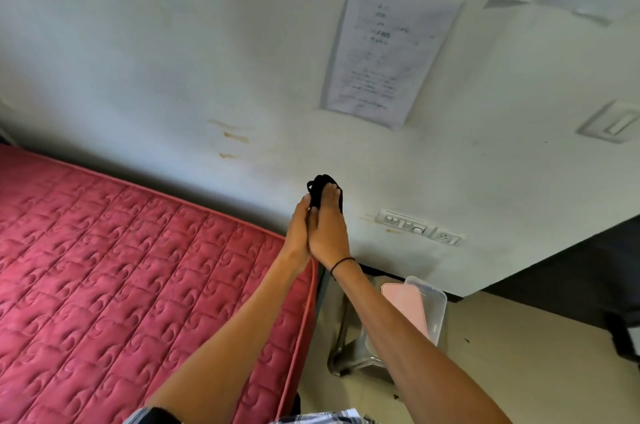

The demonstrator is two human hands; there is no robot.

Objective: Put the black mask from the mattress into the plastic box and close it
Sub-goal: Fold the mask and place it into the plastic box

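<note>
The black mask (320, 185) is bunched up between my two hands, held in the air in front of the wall, above the mattress corner. My left hand (298, 233) and my right hand (328, 226) press together palm to palm around it; only its top pokes out above the fingertips. A clear plastic box (433, 306) stands below to the right on a metal stool, with a pink lid or insert (405, 302) leaning in it. My right forearm hides part of the box. The red quilted mattress (121, 278) fills the lower left.
A metal stool (349, 351) stands between the mattress edge and a beige floor. A wall socket strip (420, 227) sits just right of my hands. A paper sheet (384, 53) hangs on the wall above. Dark furniture (571, 285) lies at the right.
</note>
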